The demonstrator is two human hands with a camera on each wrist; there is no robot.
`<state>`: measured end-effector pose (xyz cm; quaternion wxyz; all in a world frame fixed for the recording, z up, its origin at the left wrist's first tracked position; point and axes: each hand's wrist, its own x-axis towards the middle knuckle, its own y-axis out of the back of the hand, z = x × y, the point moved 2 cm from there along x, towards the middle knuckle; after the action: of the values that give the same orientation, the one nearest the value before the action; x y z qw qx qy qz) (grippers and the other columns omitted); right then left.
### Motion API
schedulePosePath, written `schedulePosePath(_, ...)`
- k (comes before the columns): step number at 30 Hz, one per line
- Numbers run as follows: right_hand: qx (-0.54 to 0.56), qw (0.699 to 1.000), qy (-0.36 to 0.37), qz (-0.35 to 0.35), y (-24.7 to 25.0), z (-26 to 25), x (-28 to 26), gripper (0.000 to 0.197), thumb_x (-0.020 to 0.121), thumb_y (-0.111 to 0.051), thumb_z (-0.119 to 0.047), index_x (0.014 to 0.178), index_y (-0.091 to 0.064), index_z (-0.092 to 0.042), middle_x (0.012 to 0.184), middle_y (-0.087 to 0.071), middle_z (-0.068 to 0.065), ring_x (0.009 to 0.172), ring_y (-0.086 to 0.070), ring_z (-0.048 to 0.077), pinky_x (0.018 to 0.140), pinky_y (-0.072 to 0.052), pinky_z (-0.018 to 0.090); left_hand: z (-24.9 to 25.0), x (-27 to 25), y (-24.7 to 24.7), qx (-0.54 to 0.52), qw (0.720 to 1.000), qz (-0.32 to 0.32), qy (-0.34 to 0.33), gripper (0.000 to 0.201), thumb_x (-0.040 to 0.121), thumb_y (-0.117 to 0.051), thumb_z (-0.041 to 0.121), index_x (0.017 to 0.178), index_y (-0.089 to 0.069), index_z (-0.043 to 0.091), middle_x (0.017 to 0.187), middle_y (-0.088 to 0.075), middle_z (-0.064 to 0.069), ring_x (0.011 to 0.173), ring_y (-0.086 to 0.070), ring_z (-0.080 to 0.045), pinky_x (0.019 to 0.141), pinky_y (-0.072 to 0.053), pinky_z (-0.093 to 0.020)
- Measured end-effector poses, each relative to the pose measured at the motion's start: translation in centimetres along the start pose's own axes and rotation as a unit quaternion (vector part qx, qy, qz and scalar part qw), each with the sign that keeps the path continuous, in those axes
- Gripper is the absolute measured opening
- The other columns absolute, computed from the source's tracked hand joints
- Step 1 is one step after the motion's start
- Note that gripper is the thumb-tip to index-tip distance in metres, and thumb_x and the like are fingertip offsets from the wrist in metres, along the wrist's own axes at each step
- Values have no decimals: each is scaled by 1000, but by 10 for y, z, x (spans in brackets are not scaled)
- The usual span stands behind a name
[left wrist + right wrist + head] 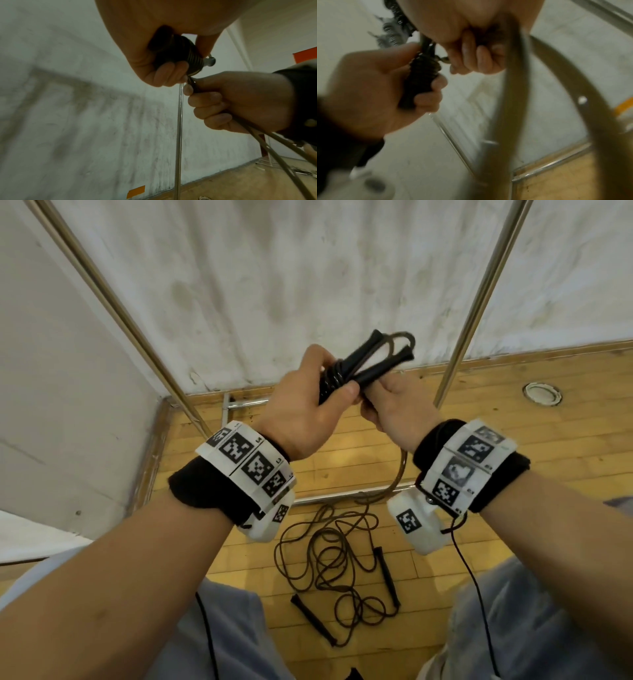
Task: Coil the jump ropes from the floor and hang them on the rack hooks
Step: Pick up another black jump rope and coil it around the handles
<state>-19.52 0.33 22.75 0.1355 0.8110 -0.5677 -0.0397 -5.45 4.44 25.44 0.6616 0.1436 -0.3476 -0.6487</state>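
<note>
Between the two raised hands, in front of the wall, sits the coiled jump rope [356, 368]: its two black handles [378, 361] lie side by side with cord wound round them in tight turns, and a loose loop of cord [399, 474] hangs down from the bundle toward the floor. The left hand [305, 409], as one grip, is curled firmly round the wrapped part, thumb laid across the turns. The right hand [397, 409], the other grip, has its fingers closed on the cord just below the wraps, pinching the strand that leads off the bundle. Below them a second jump rope [342, 570] lies in a loose tangle on the wooden floor [531, 440], well apart from both hands. Metal rack poles [479, 302] rise on either side; no hook shows clearly in the head view. My reading is that the wrap is being finished and not yet secured. The chief risk is the turns slackening and springing off the handles if either hand eases before the tail is tucked. The hanging loop could also snag the rack's base bar [342, 498] when the bundle is lifted to a hook.
</note>
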Motion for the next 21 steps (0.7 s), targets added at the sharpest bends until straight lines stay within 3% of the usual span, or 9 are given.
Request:
schedulePosePath(2,-70,995,54,39,-8,0,-4,32,100,-36,-24,72,-51,-20,54,-45,-12,50,-39,9,52,-33,27,-1,4,-1,-10,1000,28,-5,21,95,-52,27,109,-39,21,76,-66,11,67,-62,0,61,-49,-18)
schedulePosePath(5,-130,983,115,61,-15,3,-6,21,97,-37,-23,87,-55,-19,66,-46,-17,60,-45,1,59,-33,19,-3,8,0,-7,998,60,-5,22,95,-51,25,113,-46,15,65,-57,18,59,-55,9,54,-38,-7)
schedulePosePath(10,-338,938,69,40,-13,6,1,17,95,-49,-23,99,-65,-19,94,-62,-1,93,-53,20,84,-40,34,2,8,-3,3,999,34,7,19,95,-52,30,103,-48,13,71,-59,3,64,-55,-11,56,-40,-21)
schedulePosePath(11,-298,953,34,30,-14,5,1,16,95,-49,-21,94,-65,-20,93,-62,-1,88,-55,18,82,-42,37,4,7,-5,-4,1000,25,11,18,94,-52,30,101,-48,14,71,-59,1,62,-54,-11,54,-40,-22)
schedulePosePath(13,-75,995,-63,-20,-21,1,-3,19,96,-48,-16,83,-60,-22,82,-63,-2,73,-59,15,76,-49,40,9,7,-6,-43,999,11,26,16,94,-54,29,95,-47,15,68,-57,0,53,-50,-8,51,-38,-23)
schedulePosePath(15,121,983,-121,-60,-27,-2,-5,19,98,-46,-15,85,-58,-20,78,-66,-3,79,-63,17,81,-48,41,11,9,-2,-113,992,15,46,14,93,-56,25,89,-46,16,64,-56,0,47,-48,-9,50,-36,-25)
schedulePosePath(17,166,976,-122,-70,-28,-3,-6,17,99,-45,-21,90,-58,-23,75,-64,-2,88,-62,18,84,-43,41,10,11,6,-179,981,32,64,15,92,-56,23,84,-45,17,62,-57,-5,42,-47,-13,46,-36,-26)
schedulePosePath(19,184,975,-114,-58,-27,-2,-5,18,100,-40,-22,98,-57,-19,67,-53,0,73,-59,19,76,-44,38,8,12,12,-203,975,53,71,15,93,-55,22,83,-45,17,62,-58,-8,42,-45,-16,43,-36,-26)
schedulePosePath(21,135,987,-86,-30,-25,1,-3,18,101,-38,-21,105,-54,-15,63,-43,-2,54,-45,12,58,-42,27,4,13,16,-174,979,76,72,13,93,-55,24,86,-46,20,64,-58,-3,46,-47,-13,50,-37,-28)
